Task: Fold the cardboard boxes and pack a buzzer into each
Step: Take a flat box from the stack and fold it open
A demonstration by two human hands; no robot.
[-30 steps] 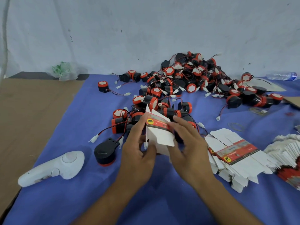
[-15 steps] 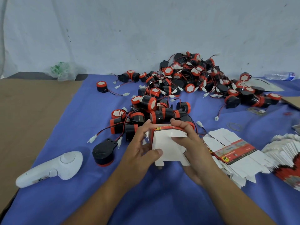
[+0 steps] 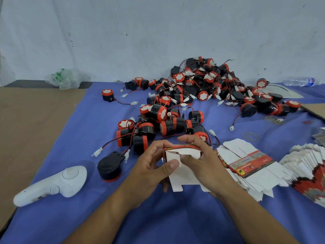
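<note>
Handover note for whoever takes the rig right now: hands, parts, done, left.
Left hand: grips the box, thumb on an end flap.
Right hand: grips the same box from the other side, fingers over its top edge.
Parts: buzzers heaped loose on the blue cloth beyond the hands; flat boxes stacked to the right, with a fanned stack at the right edge.
Done: one box opened up, end flaps partly folded. No buzzer seen in it; no packed box in view.
Left: close that end, put a buzzer in, close up, then repeat for the rest.
</note>
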